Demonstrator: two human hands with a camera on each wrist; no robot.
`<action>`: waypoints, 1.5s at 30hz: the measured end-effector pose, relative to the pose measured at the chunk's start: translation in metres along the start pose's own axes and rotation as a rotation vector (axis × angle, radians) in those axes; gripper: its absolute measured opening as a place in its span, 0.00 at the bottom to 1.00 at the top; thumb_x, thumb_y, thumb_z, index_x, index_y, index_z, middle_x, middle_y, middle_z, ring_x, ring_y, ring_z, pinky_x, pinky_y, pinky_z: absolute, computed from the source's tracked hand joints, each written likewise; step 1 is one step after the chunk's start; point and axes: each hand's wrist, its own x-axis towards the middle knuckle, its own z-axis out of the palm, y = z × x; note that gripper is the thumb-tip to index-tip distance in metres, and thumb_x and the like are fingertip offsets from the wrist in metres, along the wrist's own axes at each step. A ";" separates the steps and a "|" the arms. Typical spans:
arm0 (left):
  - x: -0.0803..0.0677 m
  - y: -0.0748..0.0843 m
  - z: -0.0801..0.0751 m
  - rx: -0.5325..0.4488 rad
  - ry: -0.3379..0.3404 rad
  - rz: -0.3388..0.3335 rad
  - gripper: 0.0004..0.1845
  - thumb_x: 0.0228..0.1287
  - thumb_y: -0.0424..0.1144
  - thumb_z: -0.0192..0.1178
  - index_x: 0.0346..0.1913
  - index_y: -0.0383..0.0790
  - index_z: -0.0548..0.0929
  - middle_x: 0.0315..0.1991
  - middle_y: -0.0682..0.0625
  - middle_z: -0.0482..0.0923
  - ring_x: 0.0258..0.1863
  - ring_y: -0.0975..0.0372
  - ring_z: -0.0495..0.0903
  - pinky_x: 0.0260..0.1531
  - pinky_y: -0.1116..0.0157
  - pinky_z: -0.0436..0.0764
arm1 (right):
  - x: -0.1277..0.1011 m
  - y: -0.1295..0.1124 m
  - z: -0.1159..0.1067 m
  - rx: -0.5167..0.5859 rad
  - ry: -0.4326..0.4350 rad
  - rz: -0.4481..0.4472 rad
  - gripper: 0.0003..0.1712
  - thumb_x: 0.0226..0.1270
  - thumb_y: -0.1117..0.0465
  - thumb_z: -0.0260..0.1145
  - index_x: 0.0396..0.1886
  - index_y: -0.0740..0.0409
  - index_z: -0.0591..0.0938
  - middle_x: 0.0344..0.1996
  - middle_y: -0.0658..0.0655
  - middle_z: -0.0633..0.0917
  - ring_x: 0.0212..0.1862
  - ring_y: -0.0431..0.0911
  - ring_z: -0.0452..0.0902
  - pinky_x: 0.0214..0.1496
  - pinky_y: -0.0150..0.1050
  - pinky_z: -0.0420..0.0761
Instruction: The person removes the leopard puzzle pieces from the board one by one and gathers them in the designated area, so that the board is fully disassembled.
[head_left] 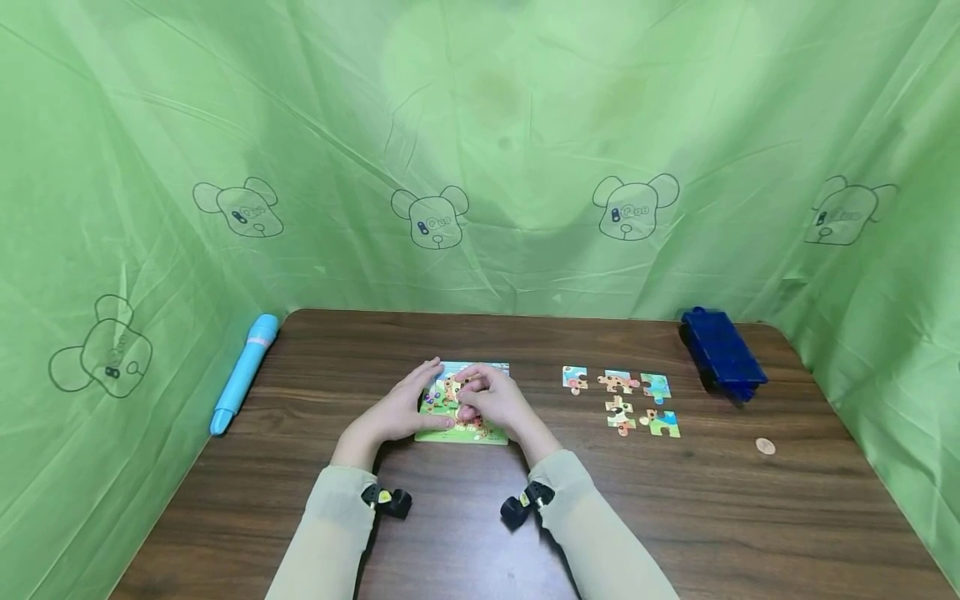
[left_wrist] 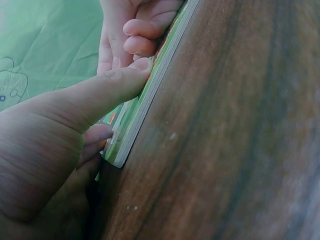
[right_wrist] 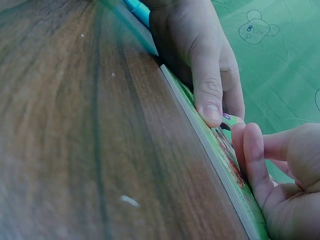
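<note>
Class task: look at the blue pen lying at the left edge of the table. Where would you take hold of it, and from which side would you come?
Probably grip the blue pen around the middle of its barrel, coming from above and from its right, the table side. It lies flat with its left side close against the green cloth, leaving little room there, and the barrel is long and round, so fingers can close across it.

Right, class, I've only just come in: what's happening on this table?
A person is working on a small picture puzzle board lying on a wooden table. The left hand steadies the board's left edge, thumb on its near rim, while the right hand presses its fingers down on the picture. Five loose puzzle pieces lie to the right, not yet fitted. Further off are a blue box, a coin and a light blue pen at the left edge.
</note>
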 end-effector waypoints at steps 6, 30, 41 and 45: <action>-0.001 -0.001 -0.001 0.005 -0.004 -0.008 0.59 0.52 0.66 0.72 0.81 0.47 0.55 0.82 0.54 0.44 0.80 0.54 0.45 0.74 0.44 0.55 | 0.000 0.001 0.001 0.002 0.009 -0.004 0.16 0.67 0.73 0.67 0.54 0.65 0.79 0.37 0.66 0.85 0.26 0.46 0.85 0.31 0.38 0.87; 0.000 -0.001 0.002 0.005 0.012 0.006 0.60 0.51 0.66 0.73 0.81 0.47 0.54 0.82 0.52 0.45 0.80 0.53 0.46 0.73 0.44 0.57 | -0.046 -0.045 -0.051 -0.252 0.092 -0.088 0.13 0.67 0.64 0.70 0.50 0.50 0.83 0.38 0.55 0.88 0.34 0.66 0.84 0.30 0.53 0.83; -0.001 -0.002 0.003 0.005 0.013 0.006 0.61 0.50 0.66 0.74 0.81 0.47 0.54 0.82 0.52 0.46 0.80 0.54 0.47 0.73 0.44 0.58 | -0.082 -0.058 -0.101 -0.393 0.131 -0.132 0.11 0.65 0.58 0.74 0.46 0.52 0.84 0.36 0.57 0.89 0.34 0.62 0.84 0.25 0.40 0.80; -0.002 -0.001 0.003 0.005 0.012 -0.002 0.61 0.50 0.65 0.74 0.81 0.48 0.53 0.82 0.52 0.45 0.80 0.54 0.46 0.73 0.44 0.57 | -0.093 -0.066 -0.120 -0.429 0.140 -0.108 0.12 0.65 0.57 0.74 0.47 0.54 0.84 0.36 0.60 0.89 0.34 0.58 0.85 0.26 0.40 0.80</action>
